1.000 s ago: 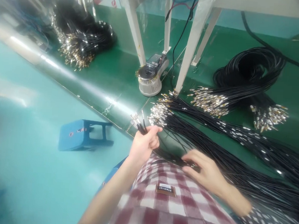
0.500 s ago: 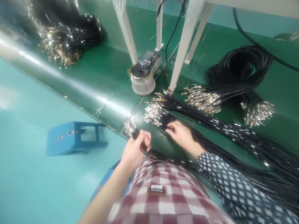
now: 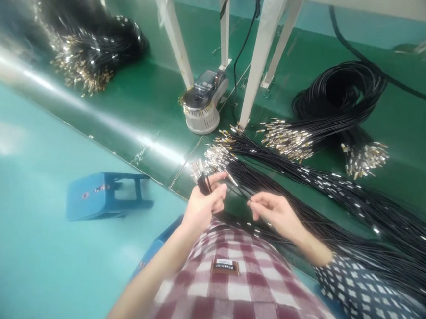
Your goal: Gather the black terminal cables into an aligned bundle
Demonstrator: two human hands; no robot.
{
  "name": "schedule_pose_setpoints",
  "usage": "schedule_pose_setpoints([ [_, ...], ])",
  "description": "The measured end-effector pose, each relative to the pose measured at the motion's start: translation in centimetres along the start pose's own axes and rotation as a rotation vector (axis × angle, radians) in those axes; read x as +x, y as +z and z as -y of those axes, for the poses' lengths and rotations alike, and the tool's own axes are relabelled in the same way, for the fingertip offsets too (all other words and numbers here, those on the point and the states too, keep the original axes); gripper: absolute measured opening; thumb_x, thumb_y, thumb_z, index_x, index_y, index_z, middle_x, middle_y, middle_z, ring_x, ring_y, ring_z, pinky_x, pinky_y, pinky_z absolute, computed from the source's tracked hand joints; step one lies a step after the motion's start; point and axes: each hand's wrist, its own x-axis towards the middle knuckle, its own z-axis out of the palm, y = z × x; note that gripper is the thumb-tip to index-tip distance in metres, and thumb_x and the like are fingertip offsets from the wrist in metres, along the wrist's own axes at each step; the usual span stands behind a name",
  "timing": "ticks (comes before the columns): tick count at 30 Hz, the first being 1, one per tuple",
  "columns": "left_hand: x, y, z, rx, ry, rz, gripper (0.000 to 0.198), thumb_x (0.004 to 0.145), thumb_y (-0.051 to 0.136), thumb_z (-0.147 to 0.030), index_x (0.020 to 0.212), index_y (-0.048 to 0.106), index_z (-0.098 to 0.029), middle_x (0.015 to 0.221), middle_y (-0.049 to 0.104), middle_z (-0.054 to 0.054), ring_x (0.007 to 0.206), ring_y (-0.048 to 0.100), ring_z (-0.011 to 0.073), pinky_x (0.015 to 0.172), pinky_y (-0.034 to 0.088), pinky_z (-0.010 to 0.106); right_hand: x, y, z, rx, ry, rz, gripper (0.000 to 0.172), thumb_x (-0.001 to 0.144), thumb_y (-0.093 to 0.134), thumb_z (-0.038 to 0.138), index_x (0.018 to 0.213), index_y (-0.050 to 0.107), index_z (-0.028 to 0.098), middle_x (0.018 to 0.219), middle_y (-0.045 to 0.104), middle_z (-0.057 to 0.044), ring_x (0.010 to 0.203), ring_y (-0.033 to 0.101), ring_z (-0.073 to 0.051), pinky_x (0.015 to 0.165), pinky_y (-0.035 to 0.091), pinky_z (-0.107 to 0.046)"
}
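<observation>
My left hand [image 3: 205, 205] is closed around a small bunch of black cables [image 3: 201, 177], whose silvery connector ends stick out above the fist. Its index finger reaches toward the tip of a single cable [image 3: 232, 179]. Pinched between the thumb and fingers of my right hand [image 3: 273, 213] is that cable, a little behind its metal end. Just beyond both hands lies a thick bundle of black cables [image 3: 266, 188] with bright metal tips at its left end. The tails of the held bunch run right across my checked apron [image 3: 247, 280].
Coiled black cables [image 3: 339, 95] lie at the back right, and another cable heap [image 3: 100, 47] at the back left. A round grey-white device [image 3: 202, 112] stands beside white table legs [image 3: 259, 60]. On the floor at left is a blue stool [image 3: 88, 196].
My right hand has drawn back to the right and now pinches one cable. My left hand, with its bunch, has moved up and right toward the large bundle.
</observation>
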Motion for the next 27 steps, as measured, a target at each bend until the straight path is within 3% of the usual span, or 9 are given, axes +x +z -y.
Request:
schedule_pose_setpoints([
  [5, 0.2, 1.0, 0.0, 0.093, 0.004, 0.026, 0.022, 0.071, 0.076, -0.029, 0.08, 0.07, -0.01, 0.058, 0.053, -0.001, 0.039, 0.028, 0.0001, 0.041, 0.015, 0.021, -1.1, -0.3, 1.4, -0.079, -0.023, 0.197, 0.032, 0.087, 0.057, 0.046, 0.084, 0.064, 0.015, 0.065, 0.064, -0.003, 0.057, 0.051, -0.012, 0.058, 0.04, -0.025],
  [8, 0.0, 1.2, -0.1, 0.108, -0.004, 0.009, 0.019, 0.068, 0.079, -0.027, 0.076, 0.071, -0.011, 0.052, 0.045, -0.004, 0.04, 0.027, 0.0004, 0.042, 0.016, 0.021, 0.1, 1.0, 3.2, -0.315, -0.21, 0.034, 0.022, 0.084, 0.062, 0.038, 0.087, 0.066, 0.017, 0.078, 0.065, -0.002, 0.058, 0.047, -0.01, 0.056, 0.037, -0.024],
  [11, -0.3, 1.2, -0.5, 0.114, 0.006, -0.027, 0.018, 0.067, 0.079, -0.025, 0.077, 0.073, -0.01, 0.047, 0.035, -0.007, 0.04, 0.026, 0.0015, 0.042, 0.015, 0.021, 1.2, 2.7, 3.8, -0.428, -0.385, -0.192, 0.018, 0.088, 0.059, 0.034, 0.083, 0.064, 0.017, 0.073, 0.061, 0.0, 0.057, 0.046, -0.009, 0.055, 0.036, -0.023],
  [14, -0.3, 1.0, -0.6, 0.096, 0.033, -0.066, 0.018, 0.068, 0.078, -0.023, 0.078, 0.072, -0.009, 0.047, 0.031, -0.008, 0.04, 0.024, 0.0017, 0.042, 0.016, 0.022, 0.3, 1.7, 1.0, -0.555, -0.486, -0.188, 0.019, 0.092, 0.055, 0.032, 0.082, 0.063, 0.018, 0.077, 0.062, -0.002, 0.065, 0.054, -0.011, 0.062, 0.042, -0.023],
  [18, -0.2, 0.4, 0.0, 0.066, 0.027, -0.081, 0.018, 0.069, 0.078, -0.025, 0.074, 0.071, -0.009, 0.048, 0.03, -0.008, 0.04, 0.023, 0.0018, 0.042, 0.016, 0.022, -3.2, -4.3, -6.0, -0.803, -0.409, -0.169, 0.024, 0.094, 0.049, 0.035, 0.084, 0.065, 0.02, 0.089, 0.067, -0.005, 0.079, 0.062, -0.015, 0.071, 0.048, -0.026],
  [21, -0.1, 0.1, 0.1, 0.054, 0.021, -0.071, 0.02, 0.07, 0.078, -0.026, 0.077, 0.071, -0.009, 0.048, 0.03, -0.008, 0.04, 0.023, 0.002, 0.042, 0.016, 0.022, -4.4, -6.7, -8.1, -0.961, -0.353, -0.28, 0.03, 0.089, 0.055, 0.048, 0.089, 0.067, 0.021, 0.098, 0.067, -0.007, 0.088, 0.063, -0.021, 0.075, 0.05, -0.032],
  [24, 0.0, 0.3, -0.2, 0.037, 0.005, -0.06, 0.021, 0.072, 0.076, -0.026, 0.083, 0.071, -0.009, 0.047, 0.031, -0.008, 0.04, 0.024, 0.0024, 0.042, 0.017, 0.022, -3.2, -4.3, -6.1, -0.927, -0.43, -0.229, 0.037, 0.09, 0.053, 0.05, 0.11, 0.063, 0.02, 0.106, 0.067, -0.009, 0.095, 0.061, -0.022, 0.082, 0.049, -0.034],
  [27, -0.1, 0.5, -0.5, 0.006, 0.004, -0.042, 0.025, 0.073, 0.075, -0.027, 0.09, 0.071, -0.01, 0.047, 0.033, -0.008, 0.039, 0.024, 0.0025, 0.042, 0.017, 0.021, -1.2, 0.0, -2.1, -0.771, -0.518, -0.099, 0.031, 0.099, 0.038, 0.037, 0.097, 0.064, 0.019, 0.082, 0.069, -0.005, 0.072, 0.062, -0.016, 0.068, 0.046, -0.026],
])
